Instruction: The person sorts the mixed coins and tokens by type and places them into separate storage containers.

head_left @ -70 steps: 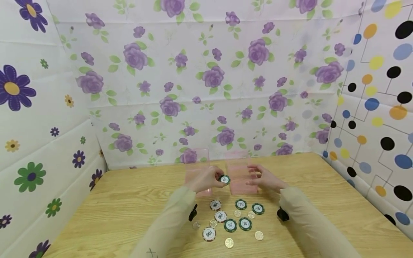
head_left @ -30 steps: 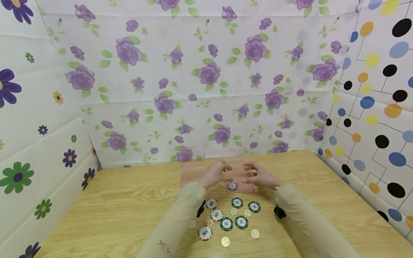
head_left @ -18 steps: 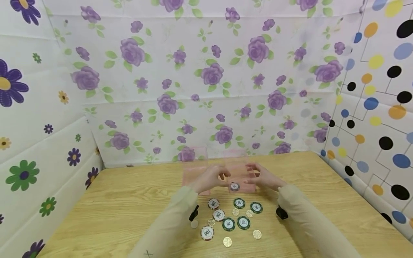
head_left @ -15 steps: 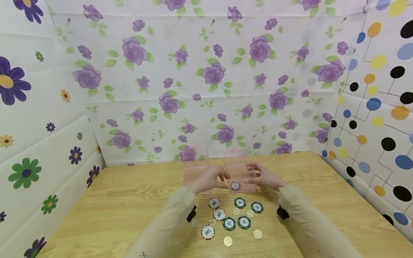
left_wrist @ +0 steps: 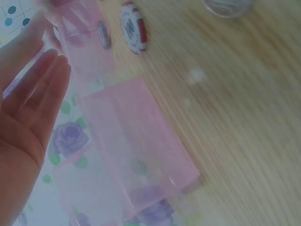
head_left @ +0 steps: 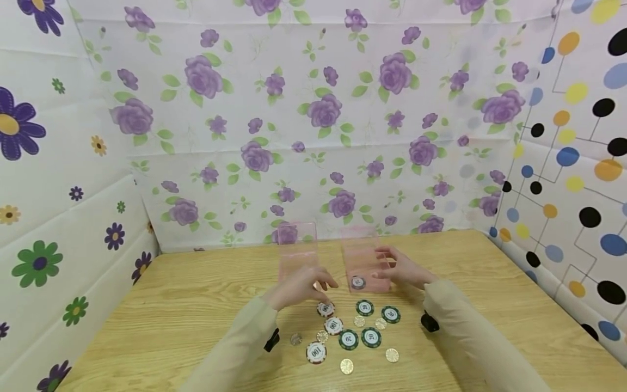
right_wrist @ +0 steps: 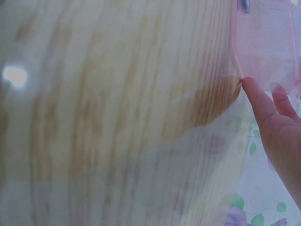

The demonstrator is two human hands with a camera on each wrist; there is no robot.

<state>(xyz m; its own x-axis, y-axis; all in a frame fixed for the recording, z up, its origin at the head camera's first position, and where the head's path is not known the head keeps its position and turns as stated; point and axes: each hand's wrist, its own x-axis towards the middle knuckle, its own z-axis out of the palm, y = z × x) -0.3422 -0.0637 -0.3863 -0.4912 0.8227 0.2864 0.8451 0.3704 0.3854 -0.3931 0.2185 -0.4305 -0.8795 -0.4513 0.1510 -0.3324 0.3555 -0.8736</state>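
Two clear pink plastic boxes with raised lids stand side by side at the back of the table: the left box and the right box. One poker chip marked 20 lies inside the right box. My left hand holds nothing; its fingers are loosely bent over the front of the left box, fingertips close to a white-and-red 100 chip. On the right, my right hand touches the right box's side, and in the right wrist view its fingertip meets the pink edge.
More 100 chips and several green-edged 20 chips lie flat in front of the boxes. Gold coins and a silvery coin are scattered among them. A floral cloth hangs behind the wooden table.
The 20 chip went from my left hand into the right box. My emptied left hand then drew back left and nearer, toward the 100 chips. My right hand stayed at the box.
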